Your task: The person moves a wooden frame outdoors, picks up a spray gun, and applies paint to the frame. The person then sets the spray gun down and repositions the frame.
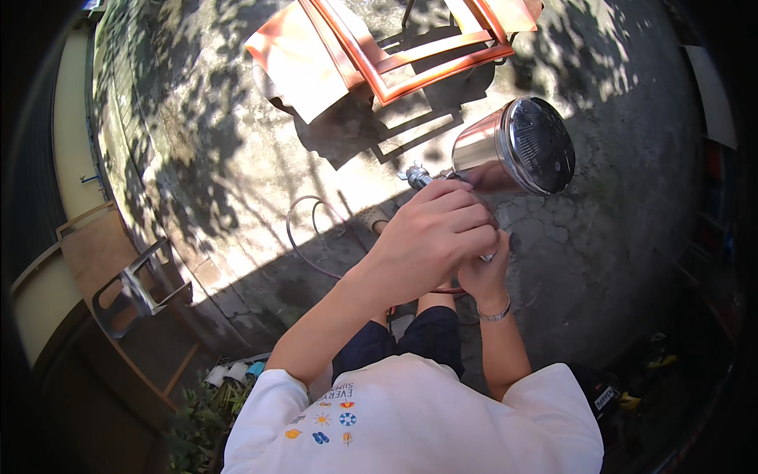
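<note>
In front of my body I hold a spray gun (418, 175) with a shiny metal cup (483, 150). The cup tilts to the right, its dark reflective round end (543, 146) facing up toward me. My left hand (446, 229) is closed over the gun's body, fingers curled, and hides most of it. Below it, my right hand (485, 272) wraps round the lower part of the gun, with a metal-banded bracelet or watch at the wrist. The nozzle end points forward and left. A thin reddish hose (292, 229) loops on the ground near my feet.
Ahead, an orange-brown wooden frame (438, 73) lies propped beside flat orange panels (304, 59), above cracked concrete (584, 261). To the left stand a wooden board (99, 253) and a grey stool-like object (142, 288). Plants (197, 426) grow at lower left; dark clutter lines the right.
</note>
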Demonstrator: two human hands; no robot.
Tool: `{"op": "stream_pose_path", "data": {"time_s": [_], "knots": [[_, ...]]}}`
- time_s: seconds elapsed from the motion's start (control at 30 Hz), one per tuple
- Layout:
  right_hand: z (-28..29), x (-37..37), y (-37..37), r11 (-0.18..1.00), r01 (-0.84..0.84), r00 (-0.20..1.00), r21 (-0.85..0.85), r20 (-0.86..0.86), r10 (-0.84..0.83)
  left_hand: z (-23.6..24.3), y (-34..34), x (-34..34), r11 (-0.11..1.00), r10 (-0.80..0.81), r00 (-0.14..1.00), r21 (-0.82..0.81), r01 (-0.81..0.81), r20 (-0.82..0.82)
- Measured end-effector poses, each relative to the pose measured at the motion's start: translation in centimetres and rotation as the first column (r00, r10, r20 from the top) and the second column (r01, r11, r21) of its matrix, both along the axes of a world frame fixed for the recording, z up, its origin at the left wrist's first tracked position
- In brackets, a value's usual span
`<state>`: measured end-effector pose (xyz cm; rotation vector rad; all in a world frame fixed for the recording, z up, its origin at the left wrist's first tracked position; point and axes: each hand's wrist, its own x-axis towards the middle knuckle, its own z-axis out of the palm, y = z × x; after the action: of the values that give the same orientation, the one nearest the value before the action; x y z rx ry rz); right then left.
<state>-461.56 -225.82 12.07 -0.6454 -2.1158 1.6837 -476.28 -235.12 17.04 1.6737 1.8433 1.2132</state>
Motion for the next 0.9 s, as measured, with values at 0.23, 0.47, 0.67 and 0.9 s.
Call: {"op": "stream_pose_path", "data": {"time_s": [0.23,0.47,0.67,0.9], "knots": [[1.8,1.6,-0.6,0.959,0.115,0.984,-0.26,0.162,-0.074,-9.4,-1.8,9.9,0.715,0.52,0.53,-0.003,-0.699,0.67],[3.0,1.3,9.4,0.881,0.437,0.882,0.18,0.109,-0.459,-23.2,-18.6,14.5,0.484,0.272,0.904,-0.859,0.167,0.329],[-2.7,3.3,17.7,0.773,0.45,0.767,0.448,0.251,-0.591,-22.6,-31.0,4.5,0.539,0.463,0.886,-0.801,-0.261,0.023],[-6.7,4.2,6.4,0.962,0.271,0.888,0.025,0.379,-0.26,-21.9,-36.7,-0.5,0.397,0.688,0.717,-0.766,-0.505,-0.116]]}}
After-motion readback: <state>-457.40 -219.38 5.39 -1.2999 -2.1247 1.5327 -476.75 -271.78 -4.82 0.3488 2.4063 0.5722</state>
